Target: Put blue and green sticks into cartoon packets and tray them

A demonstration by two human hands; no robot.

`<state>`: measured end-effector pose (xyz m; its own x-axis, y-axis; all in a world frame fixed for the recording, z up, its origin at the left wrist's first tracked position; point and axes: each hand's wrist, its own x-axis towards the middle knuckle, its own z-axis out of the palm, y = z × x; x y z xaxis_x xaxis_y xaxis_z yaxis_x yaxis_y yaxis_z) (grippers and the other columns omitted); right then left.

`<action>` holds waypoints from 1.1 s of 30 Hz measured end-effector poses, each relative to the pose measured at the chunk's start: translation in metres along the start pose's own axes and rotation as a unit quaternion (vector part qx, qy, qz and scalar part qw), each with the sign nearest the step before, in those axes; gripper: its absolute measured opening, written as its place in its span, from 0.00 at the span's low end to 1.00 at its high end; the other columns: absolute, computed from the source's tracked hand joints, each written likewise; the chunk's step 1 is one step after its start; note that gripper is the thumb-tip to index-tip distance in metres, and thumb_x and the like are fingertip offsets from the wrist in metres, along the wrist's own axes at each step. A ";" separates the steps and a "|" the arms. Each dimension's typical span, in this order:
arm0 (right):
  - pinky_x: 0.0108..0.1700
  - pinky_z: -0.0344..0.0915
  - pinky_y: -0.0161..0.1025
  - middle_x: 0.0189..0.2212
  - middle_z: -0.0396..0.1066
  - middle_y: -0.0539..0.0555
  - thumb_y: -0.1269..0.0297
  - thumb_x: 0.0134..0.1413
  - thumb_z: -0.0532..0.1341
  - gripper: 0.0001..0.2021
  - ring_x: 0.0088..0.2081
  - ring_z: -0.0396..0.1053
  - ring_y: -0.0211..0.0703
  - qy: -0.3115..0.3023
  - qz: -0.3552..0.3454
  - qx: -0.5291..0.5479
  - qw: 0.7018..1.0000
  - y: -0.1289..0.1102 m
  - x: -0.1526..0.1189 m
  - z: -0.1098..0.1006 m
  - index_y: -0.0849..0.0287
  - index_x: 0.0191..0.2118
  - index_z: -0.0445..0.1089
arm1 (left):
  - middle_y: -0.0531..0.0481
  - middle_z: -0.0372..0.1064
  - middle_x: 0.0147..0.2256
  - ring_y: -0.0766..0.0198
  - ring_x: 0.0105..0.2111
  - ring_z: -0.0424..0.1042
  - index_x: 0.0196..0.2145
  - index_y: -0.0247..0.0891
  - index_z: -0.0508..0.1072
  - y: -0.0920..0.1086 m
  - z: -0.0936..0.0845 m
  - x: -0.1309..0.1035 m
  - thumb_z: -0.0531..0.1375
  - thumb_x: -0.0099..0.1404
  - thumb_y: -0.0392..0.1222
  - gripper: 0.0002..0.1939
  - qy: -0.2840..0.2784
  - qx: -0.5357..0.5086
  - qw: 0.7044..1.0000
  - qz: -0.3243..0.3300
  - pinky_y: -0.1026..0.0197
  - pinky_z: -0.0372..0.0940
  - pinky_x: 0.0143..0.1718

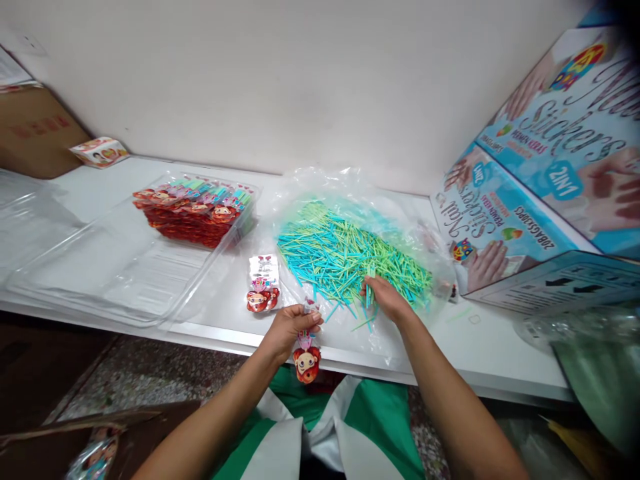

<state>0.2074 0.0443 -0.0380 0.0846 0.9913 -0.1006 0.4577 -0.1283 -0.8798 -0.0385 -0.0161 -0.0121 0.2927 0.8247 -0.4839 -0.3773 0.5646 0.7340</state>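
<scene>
My left hand (295, 327) pinches the upper part of a small packet (307, 363) with a red-haired cartoon figure, which hangs over the table's front edge. My right hand (383, 295) has its fingers closed on a few green and blue sticks (370, 283), at the front of a big loose pile of sticks (335, 250) on clear plastic. Left of the pile lies a small stack of similar packets (263, 283). Farther left, a clear tray (175, 310) holds many packets (195, 210) stacked at its back right, with green and blue sticks showing at their tops.
Large blue-and-white boxes (530, 200) stand at the right, with clear plastic bags (565, 327) near them. A brown carton (37, 133) and a small printed box (103, 152) are at the back left. A white wall (280, 80) rises behind the white table (480, 357).
</scene>
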 end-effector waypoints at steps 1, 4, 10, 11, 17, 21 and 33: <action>0.27 0.62 0.37 0.23 0.66 0.51 0.49 0.54 0.47 0.17 0.23 0.65 0.38 0.000 0.000 0.019 1.000 -0.002 -0.003 0.003 0.58 0.28 0.61 | 0.47 0.72 0.25 0.68 0.23 0.70 0.25 0.30 0.73 0.000 -0.001 0.000 0.69 0.43 0.40 0.13 0.003 0.001 1.000 -0.002 0.66 0.62 0.28; 0.34 0.63 0.38 0.27 0.66 0.51 0.49 0.56 0.45 0.17 0.27 0.66 0.39 0.025 -0.030 0.067 0.997 -0.009 -0.017 0.016 0.57 0.34 0.59 | 0.47 0.72 0.25 0.68 0.23 0.70 0.26 0.30 0.73 0.000 -0.001 0.001 0.69 0.43 0.40 0.13 0.011 0.002 1.000 -0.007 0.66 0.62 0.28; 0.44 0.60 0.41 0.29 0.65 0.52 0.56 0.60 0.46 0.10 0.34 0.65 0.41 0.075 -0.112 0.062 0.989 -0.001 -0.055 0.048 0.57 0.37 0.57 | 0.47 0.72 0.25 0.68 0.23 0.69 0.25 0.30 0.73 0.000 0.000 0.000 0.68 0.45 0.40 0.12 0.003 0.016 0.999 0.027 0.66 0.62 0.28; 0.44 0.60 0.41 0.30 0.65 0.53 0.57 0.60 0.46 0.10 0.35 0.65 0.41 0.068 -0.106 0.063 0.990 0.003 -0.060 0.051 0.57 0.39 0.57 | 0.47 0.72 0.25 0.68 0.23 0.70 0.25 0.30 0.73 0.001 0.001 0.000 0.68 0.45 0.40 0.12 0.002 0.017 0.999 0.029 0.66 0.62 0.28; 0.43 0.61 0.42 0.32 0.67 0.54 0.56 0.59 0.46 0.12 0.38 0.66 0.42 0.031 -0.082 0.049 0.995 0.017 -0.067 0.057 0.57 0.43 0.56 | 0.47 0.72 0.25 0.68 0.23 0.69 0.26 0.31 0.74 0.002 0.004 -0.002 0.69 0.44 0.40 0.13 0.002 0.022 0.999 0.028 0.66 0.62 0.27; 0.44 0.61 0.42 0.34 0.67 0.55 0.57 0.59 0.46 0.13 0.39 0.66 0.43 0.030 -0.087 0.041 0.995 0.017 -0.068 0.055 0.58 0.44 0.57 | 0.47 0.72 0.25 0.68 0.23 0.69 0.25 0.30 0.73 0.001 0.005 -0.002 0.69 0.43 0.40 0.13 -0.008 0.015 0.999 0.033 0.66 0.63 0.28; 0.45 0.60 0.42 0.33 0.67 0.54 0.57 0.61 0.45 0.10 0.38 0.66 0.41 0.063 -0.102 0.070 0.990 0.009 -0.077 0.059 0.56 0.39 0.56 | 0.47 0.72 0.24 0.68 0.23 0.69 0.24 0.31 0.73 0.003 0.011 -0.006 0.69 0.42 0.41 0.13 -0.012 0.028 0.999 0.035 0.65 0.63 0.28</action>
<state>0.1531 -0.0318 -0.0654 0.1160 0.9837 0.1372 0.3508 0.0887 -0.9323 -0.0316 -0.0200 -0.0018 0.2891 0.8609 -0.4186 -0.3485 0.5019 0.7916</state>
